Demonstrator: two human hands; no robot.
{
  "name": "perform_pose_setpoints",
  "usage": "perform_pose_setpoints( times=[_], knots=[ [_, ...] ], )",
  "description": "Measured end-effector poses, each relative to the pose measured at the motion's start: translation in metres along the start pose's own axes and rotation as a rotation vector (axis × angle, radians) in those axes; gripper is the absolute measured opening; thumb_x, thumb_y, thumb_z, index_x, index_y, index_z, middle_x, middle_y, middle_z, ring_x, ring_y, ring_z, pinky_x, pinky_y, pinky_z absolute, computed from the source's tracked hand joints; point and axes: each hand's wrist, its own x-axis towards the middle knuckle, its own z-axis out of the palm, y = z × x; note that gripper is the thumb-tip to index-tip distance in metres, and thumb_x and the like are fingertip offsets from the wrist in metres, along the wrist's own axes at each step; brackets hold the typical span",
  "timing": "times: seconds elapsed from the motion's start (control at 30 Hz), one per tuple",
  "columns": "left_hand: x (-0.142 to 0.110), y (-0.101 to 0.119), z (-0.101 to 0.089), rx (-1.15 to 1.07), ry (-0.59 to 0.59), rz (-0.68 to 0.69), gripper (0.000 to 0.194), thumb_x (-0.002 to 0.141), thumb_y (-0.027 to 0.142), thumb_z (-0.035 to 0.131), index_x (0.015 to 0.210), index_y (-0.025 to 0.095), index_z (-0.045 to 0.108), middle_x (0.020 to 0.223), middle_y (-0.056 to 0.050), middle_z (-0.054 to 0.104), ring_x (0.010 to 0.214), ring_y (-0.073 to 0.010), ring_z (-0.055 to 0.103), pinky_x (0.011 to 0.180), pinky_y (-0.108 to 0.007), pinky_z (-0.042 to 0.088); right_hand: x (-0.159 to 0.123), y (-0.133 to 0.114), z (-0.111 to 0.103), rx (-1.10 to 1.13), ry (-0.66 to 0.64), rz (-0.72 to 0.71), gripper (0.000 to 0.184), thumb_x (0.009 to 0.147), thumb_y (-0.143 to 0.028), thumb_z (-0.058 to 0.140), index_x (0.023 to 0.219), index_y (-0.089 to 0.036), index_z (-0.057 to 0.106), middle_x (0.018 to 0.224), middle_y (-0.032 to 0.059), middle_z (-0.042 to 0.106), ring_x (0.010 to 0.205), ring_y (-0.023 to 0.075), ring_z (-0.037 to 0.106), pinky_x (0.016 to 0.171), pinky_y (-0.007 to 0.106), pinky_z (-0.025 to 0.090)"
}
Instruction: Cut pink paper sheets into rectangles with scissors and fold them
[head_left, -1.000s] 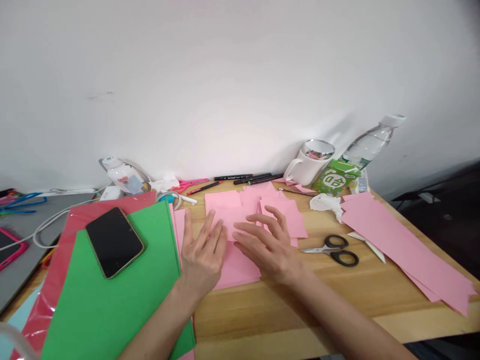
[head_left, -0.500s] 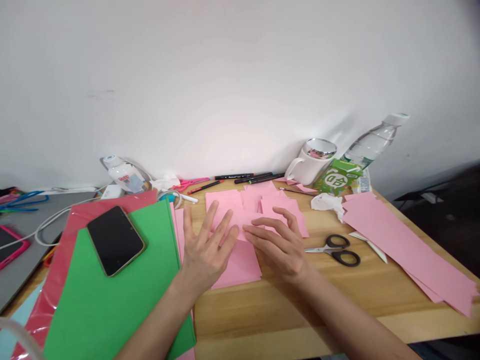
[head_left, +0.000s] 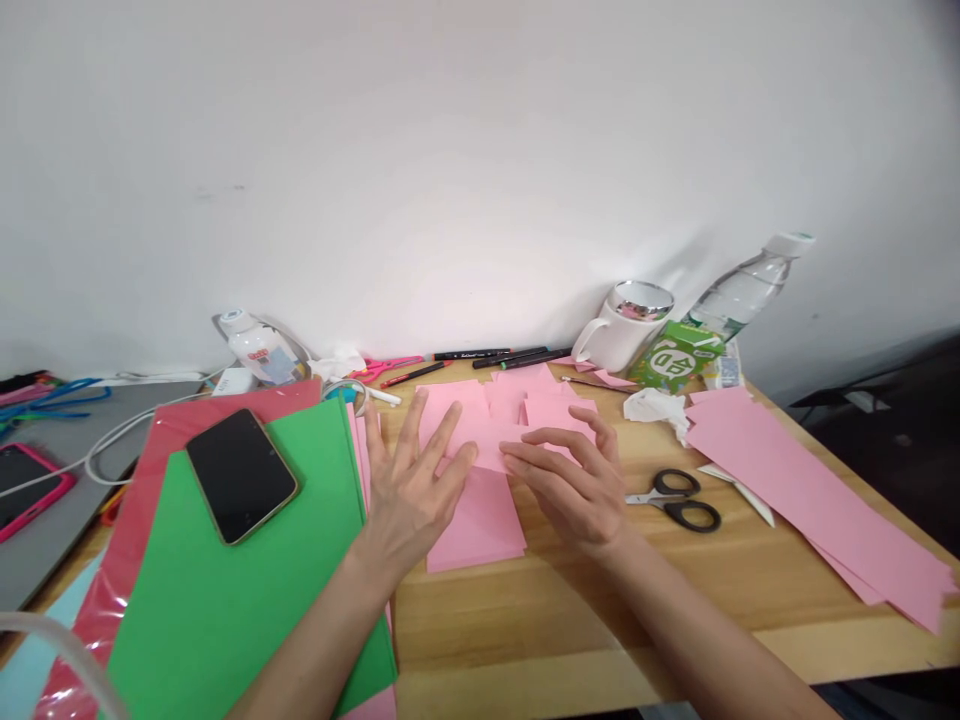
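My left hand [head_left: 412, 485] lies palm down with its fingers spread over a pink paper piece [head_left: 487, 440]. The right hand [head_left: 574, 480] reaches in from the other side, fingers outstretched and slightly bent, its fingertips at that piece; its thumb is hidden. Beneath my hands, a small stack of pink paper [head_left: 480, 525] lies on the table. Other pink squares [head_left: 517, 395] lie behind them. To the right of my right hand rest black-handled scissors [head_left: 675, 500], their blade tips close to it.
A phone [head_left: 241, 475] lies on green sheets [head_left: 247, 600] at left. Long pink strips [head_left: 810, 500] lie at right. Along the wall stand a white mug [head_left: 622, 330], a green carton [head_left: 679, 357], a water bottle [head_left: 754, 285] and a small bottle [head_left: 262, 352], with black pens [head_left: 517, 358] between.
The right hand has shifted slightly to the right, its fingertips a little farther from the left hand. The left hand stays spread on the paper. The view has moved slightly.
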Motion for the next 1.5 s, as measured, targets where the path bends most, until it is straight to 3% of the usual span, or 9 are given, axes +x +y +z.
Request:
perform_pose_setpoints(
  times=[0.23,0.3,0.43,0.53,0.63,0.77,0.93,1.2,1.5],
  knots=[
    [-0.010,-0.028,0.001,0.009,0.041,-0.190,0.021,0.081,0.007,0.050,0.095,0.021,0.058,0.123,-0.009,0.059,0.128,-0.0310,0.036,0.104,-0.066,0.012,0.006,0.014,-0.007,0.038,0.206,0.163,0.019,0.078,-0.007,0.061,0.085,-0.025,0.061,0.081,-0.0004,0.074,0.075,0.0177,0.066,0.089,0.048,0.045],
    [-0.010,-0.026,0.000,-0.172,0.176,-0.300,0.020,0.084,0.009,0.045,0.097,0.020,0.055,0.115,-0.009,0.063,0.122,-0.0263,0.045,0.104,-0.059,0.024,0.007,0.017,-0.006,0.147,0.233,0.206,0.020,0.077,-0.006,0.060,0.087,-0.024,0.061,0.080,0.0021,0.072,0.075,0.0189,0.066,0.078,0.044,0.051],
    [-0.009,-0.008,-0.002,-0.468,0.125,-0.288,0.053,0.081,0.029,0.056,0.128,0.013,0.037,0.120,-0.017,0.057,0.111,-0.0247,0.052,0.092,-0.044,0.043,0.012,0.012,-0.004,0.352,0.121,0.183,0.024,0.077,-0.002,0.058,0.093,-0.019,0.062,0.078,0.0059,0.068,0.074,0.0183,0.064,0.065,0.034,0.054],
    [-0.009,0.003,-0.004,-0.516,0.168,-0.315,0.026,0.079,0.015,0.059,0.105,0.018,0.056,0.090,-0.006,0.069,0.083,-0.0160,0.062,0.074,-0.029,0.049,0.012,0.005,-0.003,0.407,-0.001,0.171,0.020,0.081,-0.009,0.057,0.098,-0.020,0.060,0.077,0.0059,0.067,0.070,0.0168,0.063,0.060,0.030,0.052],
    [-0.008,0.006,-0.005,-0.606,0.190,-0.552,0.008,0.081,0.014,0.056,0.082,0.019,0.062,0.070,0.002,0.067,0.057,-0.0083,0.060,0.054,-0.019,0.046,0.008,0.004,0.001,0.339,-0.043,0.317,0.030,0.082,-0.023,0.060,0.111,-0.021,0.054,0.080,0.0055,0.066,0.065,0.0156,0.060,0.054,0.026,0.049],
    [-0.008,0.006,-0.001,-0.877,0.144,-0.881,0.011,0.079,0.023,0.059,0.089,0.020,0.063,0.063,0.004,0.066,0.044,-0.0066,0.056,0.045,-0.017,0.044,0.001,0.009,0.006,0.298,-0.008,0.560,0.036,0.083,-0.024,0.057,0.118,-0.021,0.048,0.068,-0.0010,0.060,0.052,0.0110,0.051,0.046,0.022,0.042],
    [-0.011,0.003,0.009,-1.039,0.075,-0.980,0.033,0.078,0.029,0.060,0.109,0.019,0.054,0.077,0.000,0.069,0.065,-0.0125,0.064,0.063,-0.026,0.052,0.000,0.017,0.007,0.196,0.058,0.717,0.024,0.084,-0.025,0.055,0.107,-0.018,0.058,0.071,0.0007,0.061,0.058,0.0118,0.052,0.054,0.023,0.044],
    [-0.014,-0.003,0.009,-0.833,-0.512,-0.583,0.069,0.054,0.039,0.079,0.115,0.024,0.047,0.132,-0.009,0.047,0.127,-0.0264,0.037,0.105,-0.044,0.030,-0.001,0.036,0.003,0.105,0.160,0.974,0.030,0.087,-0.032,0.045,0.106,-0.016,0.061,0.095,0.0085,0.065,0.071,0.0165,0.056,0.062,0.028,0.043],
    [-0.017,-0.003,0.008,-0.788,-0.683,-0.348,0.070,0.051,0.054,0.075,0.107,0.024,0.046,0.131,-0.012,0.043,0.134,-0.0311,0.020,0.105,-0.050,0.026,-0.002,0.037,0.004,0.079,0.087,1.013,0.034,0.087,-0.036,0.043,0.106,-0.015,0.061,0.085,0.0069,0.064,0.060,0.0150,0.049,0.055,0.027,0.038]
  ],
)
